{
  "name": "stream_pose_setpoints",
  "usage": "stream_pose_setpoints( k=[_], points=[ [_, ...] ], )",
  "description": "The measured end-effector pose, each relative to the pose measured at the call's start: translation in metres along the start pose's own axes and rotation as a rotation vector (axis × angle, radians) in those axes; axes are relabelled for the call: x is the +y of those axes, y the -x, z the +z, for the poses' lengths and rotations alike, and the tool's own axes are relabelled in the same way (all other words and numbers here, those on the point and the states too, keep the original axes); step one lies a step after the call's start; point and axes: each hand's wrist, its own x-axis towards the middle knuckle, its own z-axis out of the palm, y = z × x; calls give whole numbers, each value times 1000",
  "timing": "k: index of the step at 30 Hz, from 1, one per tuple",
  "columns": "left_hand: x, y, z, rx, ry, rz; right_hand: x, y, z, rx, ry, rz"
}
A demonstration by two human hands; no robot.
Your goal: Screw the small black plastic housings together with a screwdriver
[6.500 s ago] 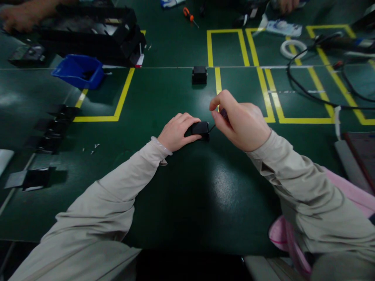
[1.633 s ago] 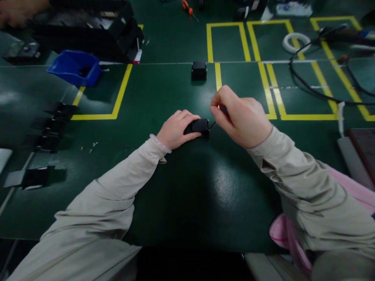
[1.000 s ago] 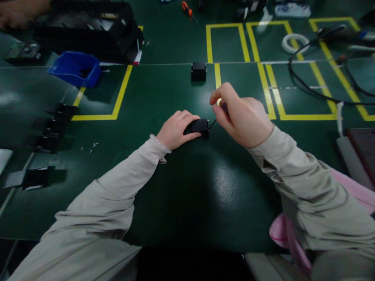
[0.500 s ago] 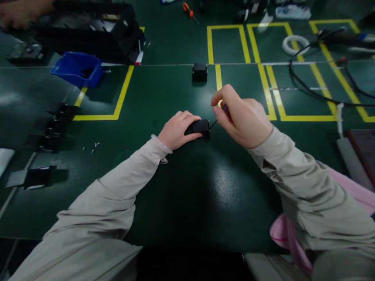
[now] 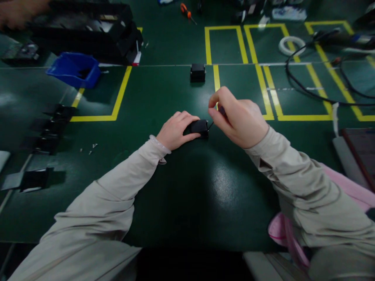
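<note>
My left hand (image 5: 177, 130) grips a small black box (image 5: 199, 128) on the green table, thumb along its near side and fingers over the far side. To the right, my right hand (image 5: 240, 117) is closed round the dark handle of a screwdriver (image 5: 222, 111). The thin shaft slants down to the right end of the box; its tip is too small to make out. A second black box (image 5: 198, 73) stands farther back, touched by neither hand.
A blue bin (image 5: 74, 69) and large black housings (image 5: 88, 41) are at the back left. Loose screws (image 5: 93, 146) and black parts (image 5: 48, 134) lie left. An orange screwdriver (image 5: 185, 11) is at the back; a black cable (image 5: 303, 88) and white ring (image 5: 291, 45) lie right.
The whole view has shifted slightly, moving most things a little left in the picture. My right hand and the screwdriver are slightly closer to the held box. Both grips look the same.
</note>
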Motion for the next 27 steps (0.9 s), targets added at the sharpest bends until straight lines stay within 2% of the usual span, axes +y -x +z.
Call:
stream_pose_setpoints(
  k=[9, 17, 22, 27],
  points=[
    [-4, -1, 2, 14, 0, 24, 0, -4, 1, 20, 26, 15],
    [-4, -2, 1, -4, -6, 16, -9, -6, 2, 17, 65, 26],
    [-4, -2, -1, -1, 0, 26, -5, -2, 7, 104, 37, 13],
    [-7, -1, 1, 7, 3, 31, -2, -1, 7, 90, 80, 17]
  ],
)
